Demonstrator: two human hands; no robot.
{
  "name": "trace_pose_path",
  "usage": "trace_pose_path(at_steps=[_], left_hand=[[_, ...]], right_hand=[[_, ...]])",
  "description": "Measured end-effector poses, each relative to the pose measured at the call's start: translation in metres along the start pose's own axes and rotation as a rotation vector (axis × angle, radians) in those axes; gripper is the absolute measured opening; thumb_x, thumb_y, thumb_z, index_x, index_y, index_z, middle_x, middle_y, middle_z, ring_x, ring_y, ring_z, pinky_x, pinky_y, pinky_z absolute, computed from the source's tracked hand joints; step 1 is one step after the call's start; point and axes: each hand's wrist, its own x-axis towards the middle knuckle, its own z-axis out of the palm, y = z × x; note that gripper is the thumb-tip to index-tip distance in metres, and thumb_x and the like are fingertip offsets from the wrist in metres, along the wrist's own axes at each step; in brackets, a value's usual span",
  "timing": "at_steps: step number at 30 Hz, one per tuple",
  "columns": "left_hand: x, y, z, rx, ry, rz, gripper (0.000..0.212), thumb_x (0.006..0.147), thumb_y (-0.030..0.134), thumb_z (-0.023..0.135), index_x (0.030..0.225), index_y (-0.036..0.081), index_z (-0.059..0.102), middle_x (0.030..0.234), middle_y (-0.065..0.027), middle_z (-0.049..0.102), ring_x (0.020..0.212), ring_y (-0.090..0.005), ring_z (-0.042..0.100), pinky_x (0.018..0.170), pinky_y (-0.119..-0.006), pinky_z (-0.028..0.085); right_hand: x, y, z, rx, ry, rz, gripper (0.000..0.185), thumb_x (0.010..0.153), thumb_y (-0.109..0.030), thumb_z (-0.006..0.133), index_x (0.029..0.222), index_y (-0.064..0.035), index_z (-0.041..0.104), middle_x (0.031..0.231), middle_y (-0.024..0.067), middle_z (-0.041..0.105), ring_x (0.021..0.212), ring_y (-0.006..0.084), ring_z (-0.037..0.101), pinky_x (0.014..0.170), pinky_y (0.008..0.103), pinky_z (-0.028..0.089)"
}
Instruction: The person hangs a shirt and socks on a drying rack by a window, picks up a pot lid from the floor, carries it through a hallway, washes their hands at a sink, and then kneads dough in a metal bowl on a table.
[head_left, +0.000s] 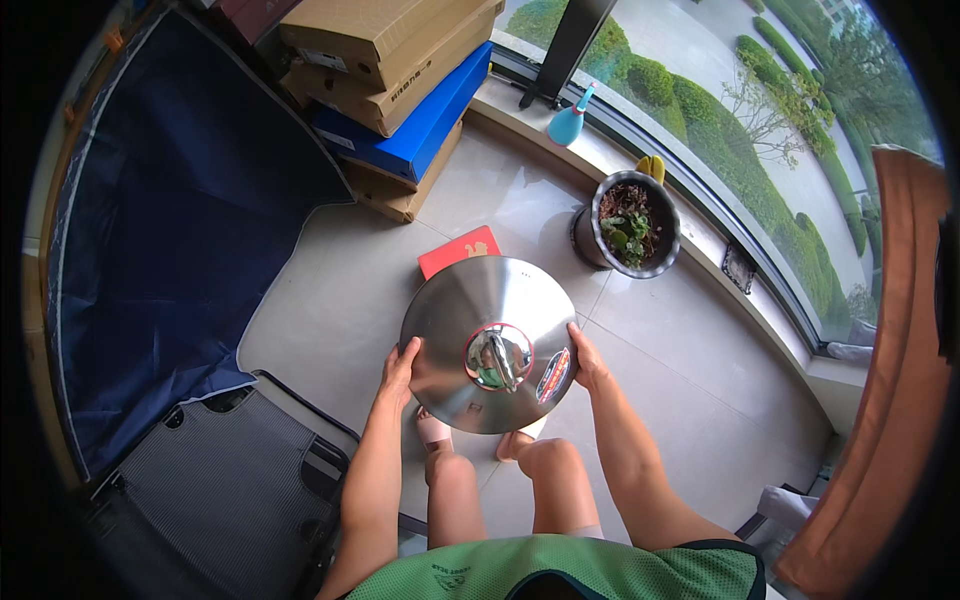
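Note:
A round stainless-steel pan lid (450, 315) is held out before me above the tiled floor. My left hand (397, 371) grips its left rim with the thumb on top; my right hand (589, 356) grips the right rim the same way. Whatever is under the lid is hidden, so I cannot tell if a pan is below it. A shiny knob with a handle (501, 360) and a red ring sits at the lid's centre. A sticker (553, 376) bearing writing is on the right side. Beyond the far rim, a red box (457, 250) with a gold figure is partly covered.
Cardboard shoe boxes (390, 45), one blue box (420, 127) among them, are stacked at upper left. A potted plant (630, 225) stands by the window sill, which bears a blue squeeze bulb (568, 124). Dark blue fabric (172, 202) and a folding chair (217, 465) are left; an orange curtain (862, 390) hangs right.

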Motion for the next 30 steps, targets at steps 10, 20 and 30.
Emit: trace_pose_path(at_steps=[10,20,30], left_hand=[[-0.165,0.089,0.056,0.209,-0.225,0.066,0.053,0.072,0.041,0.068,0.107,0.005,0.051,0.096,-0.0054,0.057,0.087,-0.0157,0.055,0.075,-0.031,0.047],[-0.289,0.081,0.153,0.561,-0.567,0.027,0.060,0.073,0.040,0.067,0.113,0.001,0.047,0.098,-0.0097,0.057,0.085,-0.0175,0.056,0.070,-0.030,0.048],[-0.394,-0.101,0.311,0.973,-0.892,-0.066,0.062,0.075,0.045,0.062,0.115,0.000,0.045,0.106,-0.0128,0.053,0.091,-0.0211,0.054,0.077,-0.032,0.045]], right_hand=[[-0.230,-0.010,0.015,0.274,0.056,-0.106,0.049,0.082,-0.046,0.050,0.110,-0.0047,0.052,0.102,0.0083,0.060,0.089,0.0213,0.058,0.082,0.0370,0.046],[-0.426,0.065,-0.040,0.600,0.232,-0.310,0.059,0.077,-0.053,0.054,0.111,-0.0048,0.052,0.105,0.0099,0.059,0.091,0.0217,0.057,0.083,0.0373,0.046],[-0.579,0.182,-0.199,0.899,0.463,-0.545,0.055,0.078,-0.053,0.053,0.105,-0.0058,0.056,0.097,0.0099,0.061,0.084,0.0203,0.059,0.076,0.0374,0.049]])
